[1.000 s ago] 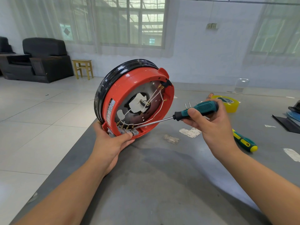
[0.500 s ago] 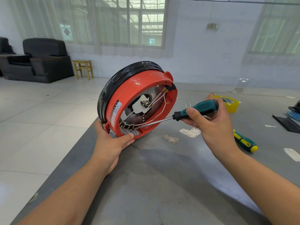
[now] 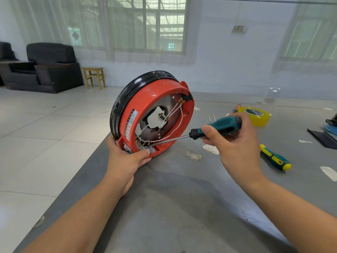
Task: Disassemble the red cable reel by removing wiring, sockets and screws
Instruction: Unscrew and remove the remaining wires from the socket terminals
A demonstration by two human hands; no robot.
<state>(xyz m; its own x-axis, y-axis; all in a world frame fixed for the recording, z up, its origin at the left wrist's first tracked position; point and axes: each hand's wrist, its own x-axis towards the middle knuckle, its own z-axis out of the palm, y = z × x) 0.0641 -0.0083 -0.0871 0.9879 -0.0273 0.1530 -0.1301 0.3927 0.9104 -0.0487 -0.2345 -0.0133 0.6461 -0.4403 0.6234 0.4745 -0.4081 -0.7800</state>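
Left hand [image 3: 125, 161] steadies reel [image 3: 156, 99] — screwdriver [image 3: 217, 127] inside.

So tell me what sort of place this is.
Probably a plain workroom, not a home: a grey worktable with a spare screwdriver and yellow tape roll, tiled floor, curtained windows.

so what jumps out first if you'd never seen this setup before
The red cable reel, tipped on edge at the grey table's near-left corner, gripped at its lower rim by the left hand. The right hand pokes a teal screwdriver into its exposed white wiring.
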